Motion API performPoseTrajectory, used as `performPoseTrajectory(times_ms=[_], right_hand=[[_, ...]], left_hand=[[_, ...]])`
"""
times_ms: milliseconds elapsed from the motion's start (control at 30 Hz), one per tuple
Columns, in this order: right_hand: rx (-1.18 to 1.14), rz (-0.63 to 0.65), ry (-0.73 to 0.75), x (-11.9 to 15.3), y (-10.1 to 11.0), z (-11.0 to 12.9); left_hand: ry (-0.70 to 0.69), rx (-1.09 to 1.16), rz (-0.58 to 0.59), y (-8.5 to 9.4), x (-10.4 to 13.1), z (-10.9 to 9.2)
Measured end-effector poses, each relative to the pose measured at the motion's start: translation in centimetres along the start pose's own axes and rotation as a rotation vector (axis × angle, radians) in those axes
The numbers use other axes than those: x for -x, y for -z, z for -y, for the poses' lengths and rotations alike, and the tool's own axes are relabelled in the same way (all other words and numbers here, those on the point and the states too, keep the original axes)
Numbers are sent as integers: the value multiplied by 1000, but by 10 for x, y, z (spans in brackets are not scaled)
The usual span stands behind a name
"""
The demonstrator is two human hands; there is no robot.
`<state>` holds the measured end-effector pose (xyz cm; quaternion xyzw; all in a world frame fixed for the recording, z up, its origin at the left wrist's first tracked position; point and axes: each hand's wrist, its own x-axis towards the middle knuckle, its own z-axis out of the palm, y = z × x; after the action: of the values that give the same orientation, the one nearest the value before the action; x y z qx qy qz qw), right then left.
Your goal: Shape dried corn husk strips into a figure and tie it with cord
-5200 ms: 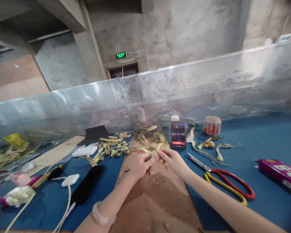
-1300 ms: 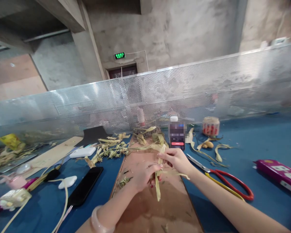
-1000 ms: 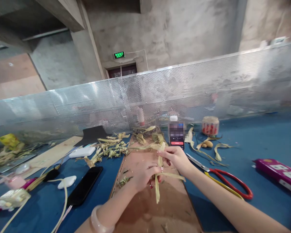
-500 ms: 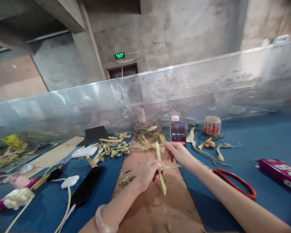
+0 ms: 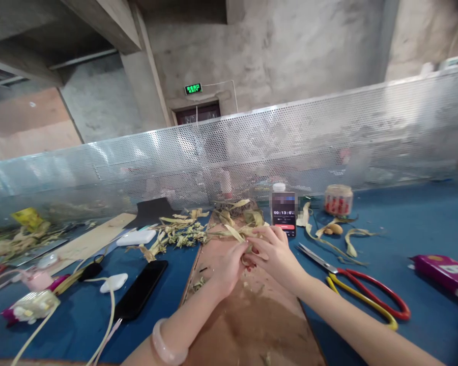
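My left hand point(image 5: 231, 267) and my right hand point(image 5: 277, 256) meet above the brown wooden board point(image 5: 252, 320), fingertips together. Both are closed around a pale, dry husk strip point(image 5: 234, 233), whose end sticks out up and left of the fingers. Most of that strip is hidden between the fingers. A pale bangle circles the left wrist. Just beyond the hands, more dried husks point(image 5: 254, 217) lie heaped at the board's far end.
Open scissors point(image 5: 351, 277) with red and yellow handles lie right of the board. A phone showing a timer point(image 5: 284, 211) stands behind, near a jar point(image 5: 338, 200). Left are a black phone point(image 5: 143, 290), cables and small braided husk pieces point(image 5: 181, 234). A perforated metal partition point(image 5: 248, 140) closes the back.
My right hand has come down and left to meet my left hand. The husk strip that hung down below the left hand is now mostly covered. The scissors show more fully.
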<state>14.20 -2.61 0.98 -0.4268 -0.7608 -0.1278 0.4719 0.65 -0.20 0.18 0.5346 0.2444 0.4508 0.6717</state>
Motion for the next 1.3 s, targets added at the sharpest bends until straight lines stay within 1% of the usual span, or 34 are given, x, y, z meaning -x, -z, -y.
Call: performPoseTrajectory(times_ms=[100, 233, 333, 433, 500, 567, 667, 733, 833, 933, 1033, 1167, 1233, 1300], right_hand=[[13, 6, 0, 0, 1, 2], [-5, 41, 6, 0, -1, -3], [15, 25, 14, 1, -1, -6], [67, -5, 19, 3, -1, -2], [80, 48, 44, 6, -3, 3], [100, 142, 55, 10, -10, 8], [196, 255, -3, 16, -23, 11], [227, 285, -41, 17, -30, 10], [204, 286, -55, 16, -35, 10], [68, 262, -123, 14, -33, 14], [-261, 266, -243, 11, -29, 18], [-625, 312, -322, 7, -24, 20], [-737, 347, -343, 7, -24, 19], [-791, 363, -347, 7, -25, 17]], left_hand=[[13, 0, 12, 1, 1, 2], [51, -4, 41, 5, 1, 4], [23, -53, 13, 5, 0, 4], [-40, -30, -59, 2, 0, 1], [-79, 10, -116, -1, 0, -2], [-70, 38, -179, -2, 1, -5], [-55, 58, -250, -3, 2, -6], [-79, 55, -258, -3, 2, -5], [-105, 49, -254, -2, 1, -3], [-97, 48, -263, -2, 1, -3], [-85, 22, -300, -2, 1, -3], [-73, -37, -327, -1, 1, -2], [-59, -59, -339, 0, 1, -1], [-54, -64, -347, 1, 0, 1]])
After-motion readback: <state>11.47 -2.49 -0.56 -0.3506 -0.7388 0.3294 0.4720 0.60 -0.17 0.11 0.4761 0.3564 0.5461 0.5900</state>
